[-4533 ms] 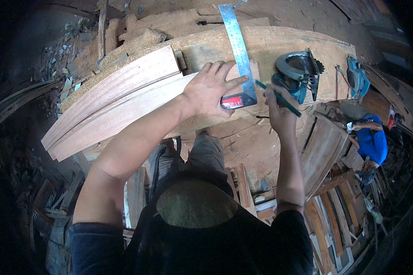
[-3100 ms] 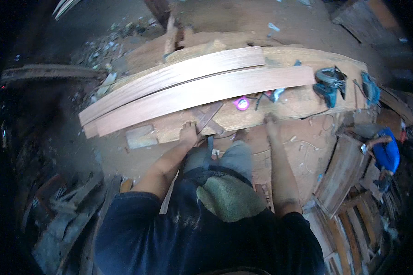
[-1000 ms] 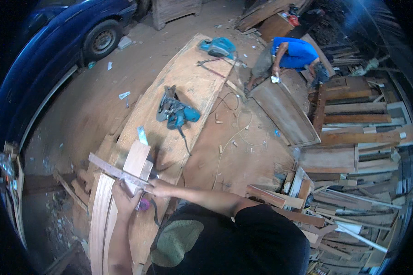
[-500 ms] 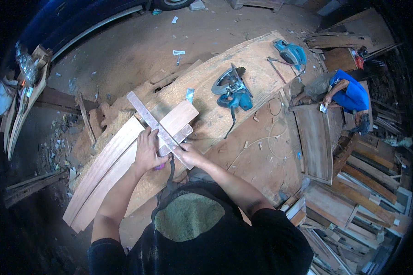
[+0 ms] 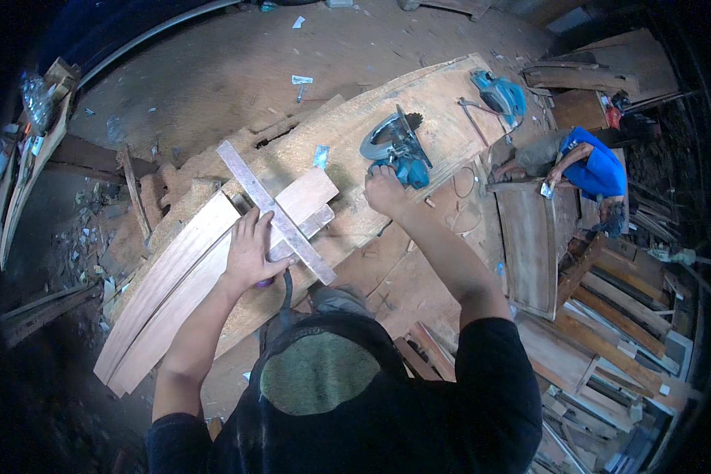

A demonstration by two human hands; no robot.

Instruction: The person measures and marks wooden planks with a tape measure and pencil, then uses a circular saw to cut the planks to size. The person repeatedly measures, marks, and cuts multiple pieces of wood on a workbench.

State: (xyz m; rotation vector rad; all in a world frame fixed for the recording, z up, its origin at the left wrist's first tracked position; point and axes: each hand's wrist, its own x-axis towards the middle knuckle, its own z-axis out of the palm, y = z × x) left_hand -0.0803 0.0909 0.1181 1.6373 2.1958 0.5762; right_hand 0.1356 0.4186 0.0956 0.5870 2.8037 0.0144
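My left hand (image 5: 250,249) lies with fingers stretched over the pale boards, its fingertips and thumb against a flat, straight wooden strip (image 5: 270,207). That strip crosses the end of a long pale board (image 5: 183,304) at an angle. Beside it, another curved board (image 5: 166,265) lies along the far side, and a short wood piece (image 5: 321,218) sticks out beneath. Farther right, my right hand (image 5: 385,191) is closed at the near end of a teal circular saw (image 5: 407,170), around its handle. The saw rests on its side, toothed blade showing; my hand partly hides the handle.
A large sawdust-covered plank (image 5: 347,174) serves as the work surface. A second teal power tool (image 5: 501,96) sits at its far right end. At the right, a person in a blue shirt (image 5: 591,166) works over a wooden panel (image 5: 527,245). Stacked lumber (image 5: 620,300) fills the right side.
My right hand has left the near end of the strip and reached right to the circular saw, closing on it. My left hand stays by the strip. The view has shifted slightly.
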